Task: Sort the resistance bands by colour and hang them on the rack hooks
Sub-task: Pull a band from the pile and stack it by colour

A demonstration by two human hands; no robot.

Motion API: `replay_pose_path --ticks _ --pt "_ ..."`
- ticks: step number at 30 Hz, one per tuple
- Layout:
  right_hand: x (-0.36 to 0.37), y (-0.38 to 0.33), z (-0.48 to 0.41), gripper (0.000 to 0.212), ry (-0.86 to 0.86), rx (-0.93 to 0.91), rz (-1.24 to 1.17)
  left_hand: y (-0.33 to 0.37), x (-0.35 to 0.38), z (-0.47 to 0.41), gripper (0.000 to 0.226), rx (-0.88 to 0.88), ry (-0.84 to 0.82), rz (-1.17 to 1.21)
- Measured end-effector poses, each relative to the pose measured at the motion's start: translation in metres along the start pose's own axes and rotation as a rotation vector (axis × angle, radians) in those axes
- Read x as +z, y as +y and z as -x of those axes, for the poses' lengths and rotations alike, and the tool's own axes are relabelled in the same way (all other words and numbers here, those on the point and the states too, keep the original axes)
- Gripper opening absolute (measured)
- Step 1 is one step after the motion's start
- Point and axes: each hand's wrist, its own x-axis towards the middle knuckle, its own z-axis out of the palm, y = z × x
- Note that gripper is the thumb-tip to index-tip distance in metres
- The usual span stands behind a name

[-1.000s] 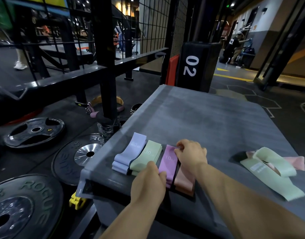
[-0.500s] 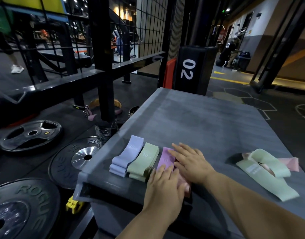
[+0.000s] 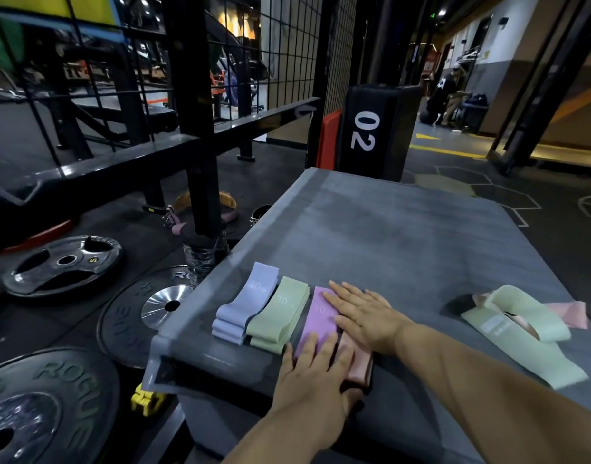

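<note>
Folded resistance bands lie in a row near the front left corner of a grey padded box (image 3: 404,236): a lavender stack (image 3: 245,306), a light green stack (image 3: 280,316), a purple band (image 3: 319,313) and a peach-pink band (image 3: 361,368). My left hand (image 3: 315,373) lies flat, fingers apart, on the near end of the purple and pink bands. My right hand (image 3: 364,314) presses flat on their far end. At the right of the box a loose light green band (image 3: 525,333) lies tangled with a pink band (image 3: 570,313).
Black weight plates (image 3: 64,264) lie on the floor at left beside a black rack upright (image 3: 197,128) with wire mesh. A black pad marked 02 (image 3: 371,128) stands behind the box. A person crouches far back right (image 3: 449,92). A yellow clip (image 3: 146,398) lies below the box corner.
My right hand went from pinching the far end of the purple band to lying flat on the purple and pink bands. My left hand flattened onto their near end.
</note>
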Motion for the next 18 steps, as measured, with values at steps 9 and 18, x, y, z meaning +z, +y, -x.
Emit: replay_pose_path --ticks 9,18 --pt "0.003 -0.001 0.001 0.057 0.005 0.026 0.043 0.005 -0.014 0.001 0.073 0.017 -0.152 0.007" --pt "0.004 -0.001 0.001 0.057 0.009 0.031 0.013 0.005 -0.016 0.003 0.077 0.011 -0.223 -0.005"
